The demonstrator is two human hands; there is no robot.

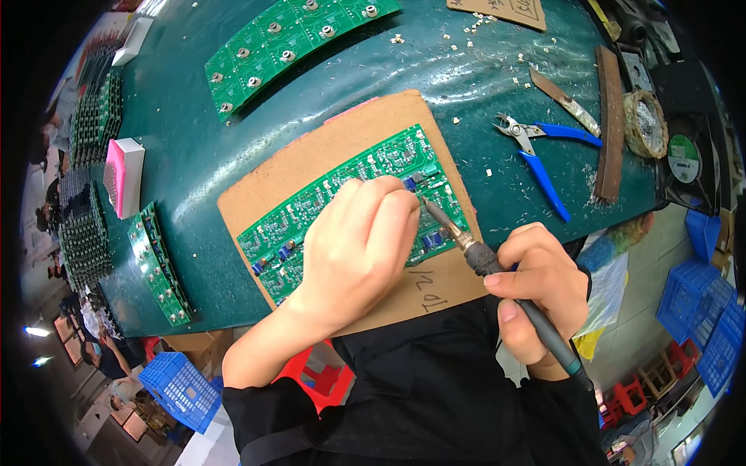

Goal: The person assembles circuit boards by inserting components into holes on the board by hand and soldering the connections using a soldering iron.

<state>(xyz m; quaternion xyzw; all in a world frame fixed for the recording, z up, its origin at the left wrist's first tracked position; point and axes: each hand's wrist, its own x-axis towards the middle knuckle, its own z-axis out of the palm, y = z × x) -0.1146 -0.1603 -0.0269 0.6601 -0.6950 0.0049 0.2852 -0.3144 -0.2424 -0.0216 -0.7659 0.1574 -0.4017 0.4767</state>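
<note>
A green circuit board (303,203), crowded with small parts, lies on a cardboard sheet (326,147) in front of me. My left hand (361,237) is closed above the board's middle, its fingertips turned down and hidden; whatever they pinch cannot be made out. In my right hand (540,291) is a soldering iron (528,307) with a grey handle, held like a pen. Its metal tip points up and left, at the board just beside the left fingers. I cannot tell whether the tip touches the board.
Blue-handled cutters (536,144), a blade (566,101) and a brown bar (610,124) lie at right on the green tabletop (194,256). A larger board panel (287,46) is at the back. Stacked boards (81,225) and a pink-and-white box (124,179) stand left.
</note>
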